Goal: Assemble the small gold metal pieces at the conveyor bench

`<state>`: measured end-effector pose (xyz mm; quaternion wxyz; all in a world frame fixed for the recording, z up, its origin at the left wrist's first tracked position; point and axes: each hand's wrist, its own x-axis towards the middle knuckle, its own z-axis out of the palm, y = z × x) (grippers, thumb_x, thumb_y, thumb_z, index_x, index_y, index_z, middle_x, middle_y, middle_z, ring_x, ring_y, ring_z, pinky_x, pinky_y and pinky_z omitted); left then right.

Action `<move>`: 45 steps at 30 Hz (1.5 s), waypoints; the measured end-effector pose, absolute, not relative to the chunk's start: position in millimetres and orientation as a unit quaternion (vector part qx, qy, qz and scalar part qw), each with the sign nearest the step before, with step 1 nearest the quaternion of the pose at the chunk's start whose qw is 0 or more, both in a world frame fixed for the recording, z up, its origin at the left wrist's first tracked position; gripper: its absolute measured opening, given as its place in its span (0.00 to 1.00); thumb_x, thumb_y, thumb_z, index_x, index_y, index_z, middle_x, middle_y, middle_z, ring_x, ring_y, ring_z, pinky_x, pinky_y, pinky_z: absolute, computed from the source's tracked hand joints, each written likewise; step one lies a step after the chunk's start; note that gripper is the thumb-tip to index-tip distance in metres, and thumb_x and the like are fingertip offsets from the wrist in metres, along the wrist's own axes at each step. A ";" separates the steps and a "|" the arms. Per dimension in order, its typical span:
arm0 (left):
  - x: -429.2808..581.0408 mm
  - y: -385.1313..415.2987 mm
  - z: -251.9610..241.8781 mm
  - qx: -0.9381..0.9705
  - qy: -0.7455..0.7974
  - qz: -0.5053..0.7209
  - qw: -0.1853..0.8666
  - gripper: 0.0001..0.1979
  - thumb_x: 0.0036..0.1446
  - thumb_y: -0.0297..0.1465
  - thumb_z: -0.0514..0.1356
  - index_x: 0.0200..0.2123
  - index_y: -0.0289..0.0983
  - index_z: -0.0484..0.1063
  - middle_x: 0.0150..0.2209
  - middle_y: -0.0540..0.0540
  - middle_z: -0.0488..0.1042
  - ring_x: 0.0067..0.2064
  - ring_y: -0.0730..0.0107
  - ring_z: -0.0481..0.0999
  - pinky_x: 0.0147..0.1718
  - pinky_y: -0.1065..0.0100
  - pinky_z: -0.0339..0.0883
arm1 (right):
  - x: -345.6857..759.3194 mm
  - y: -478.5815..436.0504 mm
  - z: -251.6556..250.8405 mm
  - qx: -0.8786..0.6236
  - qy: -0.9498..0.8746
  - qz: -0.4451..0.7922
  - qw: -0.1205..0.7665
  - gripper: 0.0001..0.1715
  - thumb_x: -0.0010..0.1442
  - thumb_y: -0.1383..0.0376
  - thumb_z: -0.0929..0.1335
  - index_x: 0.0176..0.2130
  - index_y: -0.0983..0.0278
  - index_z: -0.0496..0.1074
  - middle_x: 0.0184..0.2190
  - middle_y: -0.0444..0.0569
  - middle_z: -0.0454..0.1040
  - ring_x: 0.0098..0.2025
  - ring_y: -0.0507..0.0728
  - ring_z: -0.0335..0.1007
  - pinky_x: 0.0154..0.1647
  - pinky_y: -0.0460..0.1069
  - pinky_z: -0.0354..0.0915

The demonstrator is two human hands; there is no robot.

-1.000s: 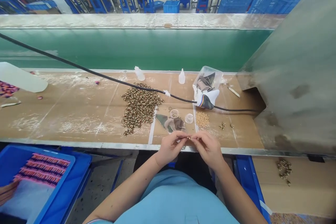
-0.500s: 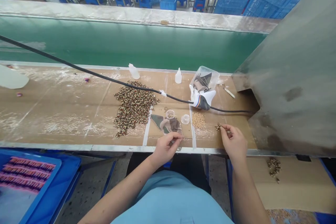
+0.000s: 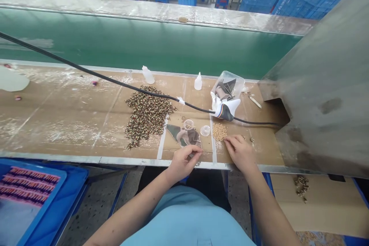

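My left hand [image 3: 183, 163] rests at the bench's front edge with its fingertips pinched together, just below a scrap of patterned brown fabric [image 3: 183, 136]. Anything between those fingers is too small to see. My right hand [image 3: 239, 153] lies on the cardboard, its fingertips close below a heap of tan beads [image 3: 219, 132]. It shows nothing in its grip. Left of the fabric is a large spread of gold-and-brown beaded pieces [image 3: 147, 117]. A small clear cup [image 3: 188, 124] and a clear round lid [image 3: 205, 130] stand above my hands.
Two dropper bottles [image 3: 148, 75] [image 3: 198, 82] and a clear box of scraps [image 3: 227, 86] stand at the back of the cardboard-covered bench [image 3: 72, 123]. A black cable [image 3: 138, 87] crosses it. A grey metal hood [image 3: 325, 84] closes the right. A blue tray [image 3: 29, 186] lies lower left.
My right hand has moved left from the small gold pieces to just below the tan beads. My left hand has stayed near the fabric scrap. The view has tilted slightly.
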<state>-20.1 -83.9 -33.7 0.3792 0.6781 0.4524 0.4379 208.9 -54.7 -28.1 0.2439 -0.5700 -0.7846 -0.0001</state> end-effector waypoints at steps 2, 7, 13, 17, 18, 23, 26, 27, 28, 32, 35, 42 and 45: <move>-20.0 -83.6 -31.9 0.675 0.456 0.435 0.384 0.06 0.57 0.28 0.56 0.35 0.35 0.73 0.32 0.43 0.79 0.34 0.70 0.78 0.33 0.73 0.72 | 210.6 -53.1 -28.4 -0.565 -0.793 -0.010 0.229 0.21 0.67 0.58 0.57 0.33 0.62 0.73 0.30 0.47 0.73 0.27 0.51 0.68 0.25 0.46 0.57; -19.1 -83.9 -28.1 0.607 0.473 0.440 0.463 0.07 0.56 0.31 0.58 0.34 0.34 0.73 0.32 0.43 0.78 0.33 0.69 0.78 0.33 0.71 0.73 | 205.6 -56.6 -21.9 -0.567 -0.778 0.039 0.269 0.16 0.65 0.59 0.60 0.33 0.62 0.71 0.30 0.48 0.72 0.28 0.52 0.68 0.26 0.46 0.58; -9.8 -79.9 -8.0 0.396 0.479 0.426 0.657 0.14 0.50 0.38 0.64 0.33 0.32 0.74 0.25 0.46 0.76 0.25 0.74 0.74 0.29 0.71 0.71 | 163.9 -75.5 -10.2 -0.525 -0.716 0.220 0.404 0.07 0.62 0.64 0.64 0.32 0.62 0.69 0.28 0.45 0.70 0.29 0.52 0.66 0.30 0.46 0.63; -7.1 -76.6 1.0 0.320 0.444 0.406 0.732 0.19 0.44 0.42 0.67 0.32 0.31 0.75 0.23 0.48 0.74 0.23 0.78 0.70 0.27 0.72 0.68 | 140.3 -81.0 -12.9 -0.515 -0.687 0.271 0.435 0.06 0.61 0.65 0.65 0.32 0.62 0.69 0.28 0.44 0.69 0.28 0.51 0.66 0.27 0.46 0.62; -7.5 -76.3 1.5 0.310 0.442 0.408 0.736 0.20 0.43 0.42 0.68 0.32 0.31 0.75 0.23 0.48 0.74 0.23 0.78 0.70 0.27 0.73 0.67 | 137.2 -81.0 -14.1 -0.513 -0.688 0.266 0.439 0.06 0.61 0.65 0.65 0.32 0.62 0.69 0.28 0.44 0.69 0.28 0.51 0.66 0.27 0.45 0.63; -11.9 -75.9 -0.5 0.296 0.442 0.409 0.741 0.21 0.41 0.42 0.69 0.31 0.30 0.74 0.23 0.48 0.73 0.23 0.79 0.69 0.27 0.73 0.65 | 133.7 -80.3 -18.9 -0.492 -0.724 0.155 0.459 0.04 0.60 0.67 0.65 0.34 0.61 0.70 0.29 0.45 0.70 0.32 0.52 0.68 0.32 0.47 0.66; -13.6 -75.1 -2.8 0.294 0.439 0.405 0.746 0.21 0.40 0.42 0.69 0.30 0.31 0.72 0.22 0.49 0.73 0.23 0.78 0.69 0.27 0.72 0.65 | 135.0 -81.5 -21.5 -0.479 -0.743 0.111 0.454 0.05 0.60 0.69 0.66 0.36 0.61 0.71 0.31 0.46 0.72 0.34 0.53 0.69 0.34 0.47 0.67; -14.0 -74.9 -3.7 0.293 0.439 0.405 0.746 0.21 0.40 0.42 0.69 0.30 0.31 0.72 0.22 0.49 0.73 0.23 0.78 0.70 0.27 0.72 0.65 | 135.4 -81.9 -22.4 -0.476 -0.748 0.103 0.451 0.05 0.60 0.69 0.66 0.37 0.61 0.71 0.32 0.46 0.72 0.34 0.52 0.69 0.35 0.47 0.67; -14.3 -74.8 -4.6 0.292 0.441 0.406 0.745 0.21 0.40 0.42 0.69 0.30 0.31 0.72 0.22 0.49 0.73 0.23 0.78 0.70 0.27 0.72 0.66 | 135.6 -82.3 -23.3 -0.473 -0.752 0.098 0.449 0.05 0.60 0.70 0.66 0.38 0.61 0.71 0.32 0.46 0.72 0.35 0.52 0.69 0.36 0.47 0.67; -14.7 -74.9 -8.8 0.299 0.446 0.410 0.737 0.21 0.41 0.42 0.69 0.31 0.31 0.71 0.23 0.49 0.73 0.24 0.77 0.71 0.28 0.72 0.66 | 135.1 -82.8 -25.0 -0.465 -0.765 0.093 0.436 0.07 0.61 0.70 0.65 0.40 0.61 0.72 0.32 0.47 0.72 0.35 0.53 0.70 0.36 0.47 0.68; -14.4 -75.2 -11.8 0.310 0.449 0.413 0.729 0.21 0.42 0.43 0.68 0.31 0.31 0.71 0.23 0.49 0.73 0.24 0.76 0.71 0.27 0.72 0.67 | 134.5 -83.2 -25.2 -0.474 -0.766 0.093 0.424 0.08 0.62 0.68 0.64 0.40 0.61 0.73 0.32 0.48 0.73 0.34 0.53 0.71 0.35 0.48 0.69; -12.8 -77.7 -13.8 0.348 0.449 0.419 0.708 0.21 0.45 0.44 0.66 0.31 0.32 0.69 0.23 0.50 0.71 0.25 0.76 0.71 0.25 0.73 0.67 | 136.2 -84.9 -25.7 -0.484 -0.778 0.070 0.394 0.08 0.63 0.65 0.63 0.38 0.60 0.72 0.31 0.48 0.73 0.33 0.53 0.71 0.34 0.48 0.70; -12.6 -78.5 -13.6 0.360 0.446 0.418 0.705 0.20 0.46 0.44 0.65 0.31 0.32 0.69 0.23 0.50 0.70 0.25 0.77 0.71 0.24 0.74 0.66 | 137.3 -85.3 -26.2 -0.477 -0.781 0.077 0.395 0.07 0.62 0.67 0.65 0.39 0.60 0.72 0.32 0.48 0.73 0.34 0.52 0.71 0.34 0.47 0.70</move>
